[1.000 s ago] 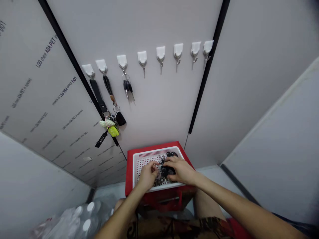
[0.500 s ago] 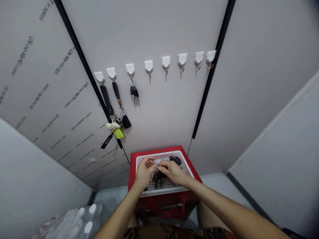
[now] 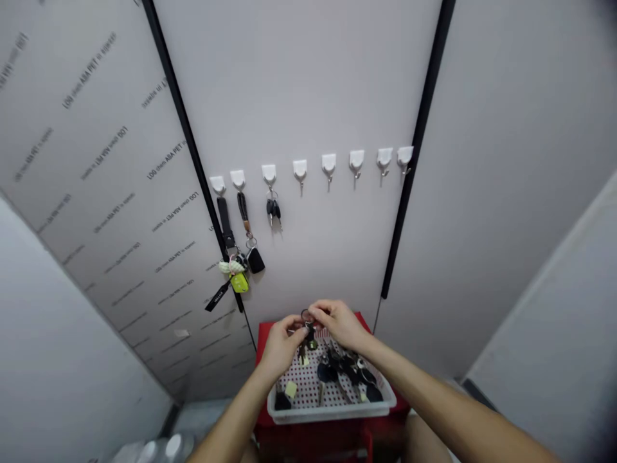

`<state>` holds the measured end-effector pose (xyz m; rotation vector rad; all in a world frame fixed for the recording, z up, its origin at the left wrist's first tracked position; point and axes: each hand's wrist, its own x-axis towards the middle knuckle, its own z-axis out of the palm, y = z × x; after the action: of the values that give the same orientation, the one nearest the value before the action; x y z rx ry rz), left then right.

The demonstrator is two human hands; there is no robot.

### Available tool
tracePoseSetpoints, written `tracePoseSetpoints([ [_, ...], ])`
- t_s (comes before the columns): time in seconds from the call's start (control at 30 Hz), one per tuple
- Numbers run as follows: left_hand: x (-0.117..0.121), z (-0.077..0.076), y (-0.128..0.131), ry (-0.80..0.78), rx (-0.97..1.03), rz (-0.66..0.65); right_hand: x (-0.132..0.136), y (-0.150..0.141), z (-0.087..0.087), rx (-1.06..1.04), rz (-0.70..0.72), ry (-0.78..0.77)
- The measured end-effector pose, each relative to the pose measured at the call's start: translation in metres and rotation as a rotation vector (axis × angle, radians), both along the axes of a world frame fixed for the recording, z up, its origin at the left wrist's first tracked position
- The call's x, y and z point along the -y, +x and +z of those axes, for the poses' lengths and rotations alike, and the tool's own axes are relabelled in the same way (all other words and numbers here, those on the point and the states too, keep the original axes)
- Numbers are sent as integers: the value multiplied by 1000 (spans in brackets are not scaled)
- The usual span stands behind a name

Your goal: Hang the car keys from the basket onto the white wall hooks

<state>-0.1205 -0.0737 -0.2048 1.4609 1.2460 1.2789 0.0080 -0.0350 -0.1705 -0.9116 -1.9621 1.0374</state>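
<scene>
Red stand [image 3: 266, 333]: carried a white basket; its red top showed at the rear left and rear right corners.
White basket [image 3: 332, 415]: sat on the stand, covering most of the top; its floor was pierced with small holes, and its left edge was partly hidden by a forearm.
Right half: a heap of keys and fobs [image 3: 344, 366], mostly dark, lay overlapping, too jumbled to count.
Front right corner: a black fob [image 3: 373, 393] lay near it.
Front edge: a slim piece [image 3: 321, 393], apparently a key, lay near its middle, pointing toward it.
Front left corner: a black object [image 3: 283, 402], kind unclear, lay near a small yellow piece [image 3: 290, 389].
</scene>
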Motion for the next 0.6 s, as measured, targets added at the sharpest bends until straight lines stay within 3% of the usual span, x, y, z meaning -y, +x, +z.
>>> tracePoseSetpoints([
  [0.1, -12, 35, -2, 122, -14, 95, -13, -10, 33, -87, -12, 47],
  [0.23, -27, 92, 0, 341, -53, 315, -30, -27, 86, -313, -80, 72],
  [0.33, -36, 128, 1, 477, -148, 376, -42, -36, 122, -482, -115, 71],
  [0.47, -46, 163, 6, 565, -295, 388, -55, -40, 156, -592, -178, 112],
  [0.6, -58, 183, 11, 594, -375, 427, -67, -41, 174, -608, -251, 114],
])
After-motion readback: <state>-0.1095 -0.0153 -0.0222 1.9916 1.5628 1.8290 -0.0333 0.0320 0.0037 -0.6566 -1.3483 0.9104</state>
